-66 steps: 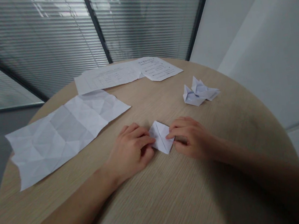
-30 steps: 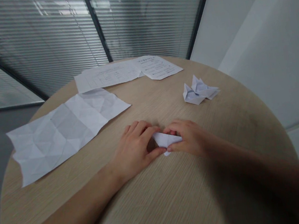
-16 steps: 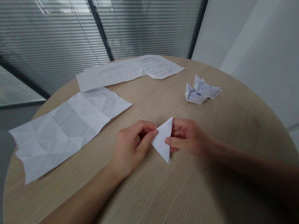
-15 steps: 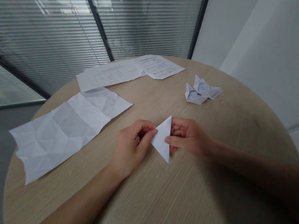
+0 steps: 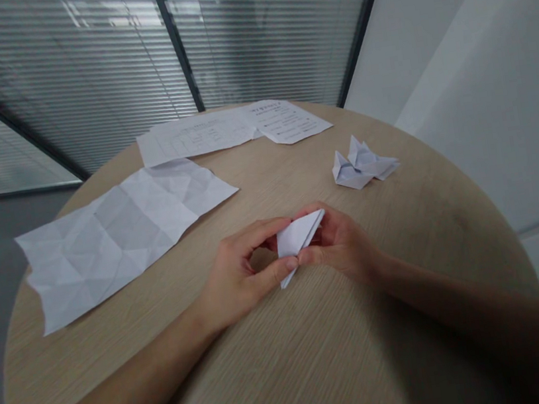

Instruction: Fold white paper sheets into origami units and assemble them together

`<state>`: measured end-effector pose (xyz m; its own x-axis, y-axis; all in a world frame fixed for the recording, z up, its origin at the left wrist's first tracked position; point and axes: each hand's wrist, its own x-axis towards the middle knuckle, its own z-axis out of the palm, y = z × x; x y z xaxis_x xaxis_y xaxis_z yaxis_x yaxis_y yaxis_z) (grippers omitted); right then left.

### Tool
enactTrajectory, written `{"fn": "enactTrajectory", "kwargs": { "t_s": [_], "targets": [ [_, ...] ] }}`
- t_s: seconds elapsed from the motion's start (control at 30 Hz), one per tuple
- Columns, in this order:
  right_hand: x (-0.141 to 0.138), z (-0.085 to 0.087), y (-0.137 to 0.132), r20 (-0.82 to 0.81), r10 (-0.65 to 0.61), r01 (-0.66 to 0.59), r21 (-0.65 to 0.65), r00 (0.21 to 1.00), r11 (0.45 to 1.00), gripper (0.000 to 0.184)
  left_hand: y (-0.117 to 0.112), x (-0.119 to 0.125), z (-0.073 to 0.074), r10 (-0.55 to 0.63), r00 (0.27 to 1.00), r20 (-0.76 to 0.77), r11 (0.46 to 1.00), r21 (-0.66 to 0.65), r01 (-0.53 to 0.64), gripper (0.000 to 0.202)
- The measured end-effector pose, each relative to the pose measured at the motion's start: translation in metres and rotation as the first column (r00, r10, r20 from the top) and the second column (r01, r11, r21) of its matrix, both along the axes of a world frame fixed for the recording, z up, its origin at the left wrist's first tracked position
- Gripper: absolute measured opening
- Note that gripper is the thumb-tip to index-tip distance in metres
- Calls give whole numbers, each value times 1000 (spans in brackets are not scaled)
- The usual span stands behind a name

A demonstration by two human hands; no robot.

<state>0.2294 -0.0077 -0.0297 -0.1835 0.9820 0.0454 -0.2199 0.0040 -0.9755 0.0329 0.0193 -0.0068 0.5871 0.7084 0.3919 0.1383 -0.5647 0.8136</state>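
Head camera, watched from my remote station: 2 bare hands meet over a folded paper triangle (image 5: 297,235), which sits between them and appears lifted clear of the counter (image 5: 292,366). The left hand (image 5: 239,273) pinches the paper's near side, and the right hand (image 5: 340,242) pinches the far side, curling around it. A loose corner (image 5: 284,285) pokes out just below the left hand, and the paper's layers look slightly parted.

Beyond the left hand, a creased white sheet (image 5: 114,240) lies open on the counter. Straight ahead of the hands, well apart from them, 2 printed pages (image 5: 200,135) overlap. Beyond the right hand sits a folded paper model (image 5: 358,169).

From here, I judge slippage the main risk: if either pinch slackens, the springy layers could part and the triangle could drop. Uneven pressure could also drag the loose corner out of line, leaving a crooked crease. A hard squeeze could crumple the thin paper.
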Motion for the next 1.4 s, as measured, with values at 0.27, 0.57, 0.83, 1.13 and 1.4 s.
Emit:
{"fn": "enactTrajectory", "kwargs": {
  "t_s": [0.27,0.57,0.83,1.13,1.4],
  "targets": [
    [-2,6,-4,55,9,-11,37,998,999,37,-1,0,-1,111,991,-78,988,121,-101,46],
    [-2,1,-11,402,-190,45,343,896,938,47,1,0,-3,150,974,-171,975,186,-118,37],
    [5,5,-8,311,-269,107,451,912,886,29,3,-2,0,122,992,-32,991,-43,-123,26],
    [8,6,-4,228,-321,244,312,919,918,7,-2,-1,2,193,981,28,981,-22,-193,17],
    [9,7,-6,272,-260,147,376,926,915,8,-2,-2,-2,179,983,27,984,14,-180,7]
  ]
}}
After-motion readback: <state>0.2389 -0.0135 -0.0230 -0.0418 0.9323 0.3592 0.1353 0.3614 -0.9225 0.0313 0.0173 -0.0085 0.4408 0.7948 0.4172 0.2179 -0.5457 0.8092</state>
